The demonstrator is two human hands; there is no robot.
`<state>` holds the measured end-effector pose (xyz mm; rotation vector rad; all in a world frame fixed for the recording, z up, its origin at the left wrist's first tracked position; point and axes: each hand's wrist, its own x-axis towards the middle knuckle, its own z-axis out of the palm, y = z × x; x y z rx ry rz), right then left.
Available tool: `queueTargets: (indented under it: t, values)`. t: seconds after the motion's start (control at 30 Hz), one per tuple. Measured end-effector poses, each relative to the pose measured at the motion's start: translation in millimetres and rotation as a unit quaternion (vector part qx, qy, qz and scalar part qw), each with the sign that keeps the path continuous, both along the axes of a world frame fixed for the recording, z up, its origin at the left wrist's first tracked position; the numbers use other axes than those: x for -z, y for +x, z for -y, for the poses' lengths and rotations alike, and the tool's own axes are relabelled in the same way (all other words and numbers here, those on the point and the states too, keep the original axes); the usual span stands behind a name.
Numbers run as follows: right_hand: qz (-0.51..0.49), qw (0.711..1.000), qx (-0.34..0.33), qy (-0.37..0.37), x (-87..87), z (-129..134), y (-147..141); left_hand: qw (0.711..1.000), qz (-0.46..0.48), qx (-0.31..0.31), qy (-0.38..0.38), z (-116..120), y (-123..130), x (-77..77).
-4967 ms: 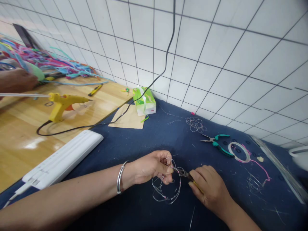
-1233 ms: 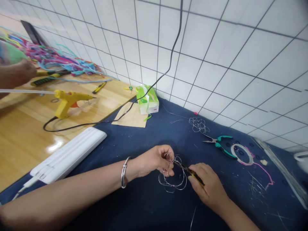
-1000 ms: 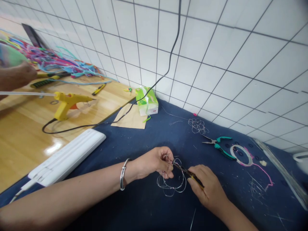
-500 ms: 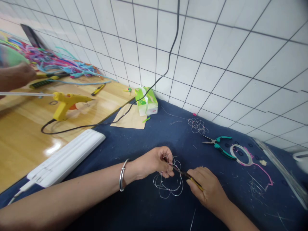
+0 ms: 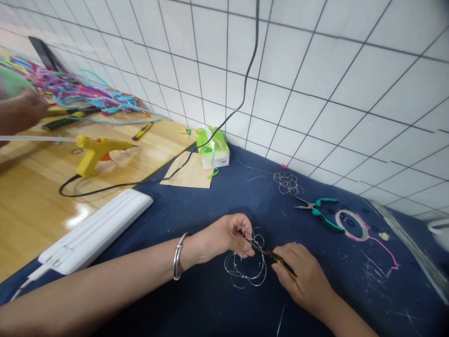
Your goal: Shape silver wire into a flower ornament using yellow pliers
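Note:
My left hand pinches the upper left of a looped wire flower frame, thin silvery wire with small pink bits at some joints. Closed round yellow-and-black handles, my right hand holds a pair of pliers. Their dark jaws reach left into the wire loops, close to my left fingertips. Just what the jaw tips grip is hidden by the fingers. A second wire flower frame lies farther back on the dark blue cloth.
Teal-handled pliers, a white ring spool and wire scraps lie to the right. A white power strip, yellow glue gun and tissue pack are left. Another person's hand is beside colourful fuzzy stems.
The wire flower frame has turned very slightly between my hands, which keep nearly the same place. The other person's hand at the far left has shifted a little.

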<state>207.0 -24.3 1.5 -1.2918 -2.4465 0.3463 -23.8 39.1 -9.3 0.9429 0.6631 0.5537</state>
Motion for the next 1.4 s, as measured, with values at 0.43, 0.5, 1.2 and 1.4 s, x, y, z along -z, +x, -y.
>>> queueTargets:
  t: [0.43,0.5,1.2,1.4]
  values:
    - [-0.013,0.999,0.028,0.019,1.1,2.2,-1.1,1.0,-0.01,-0.018,-0.001,1.9,1.7,-0.3]
    - [-0.008,0.999,0.026,0.032,1.3,2.2,-1.1,1.0,-0.017,-0.016,0.0,1.9,1.7,-1.0]
    - [0.02,1.0,0.023,0.0,2.6,4.2,-3.9,0.998,-0.06,-0.013,0.021,4.5,1.7,0.0]
    - [0.013,1.0,0.016,0.016,5.5,5.1,-3.0,0.998,-0.065,-0.008,0.021,4.1,2.1,0.8]
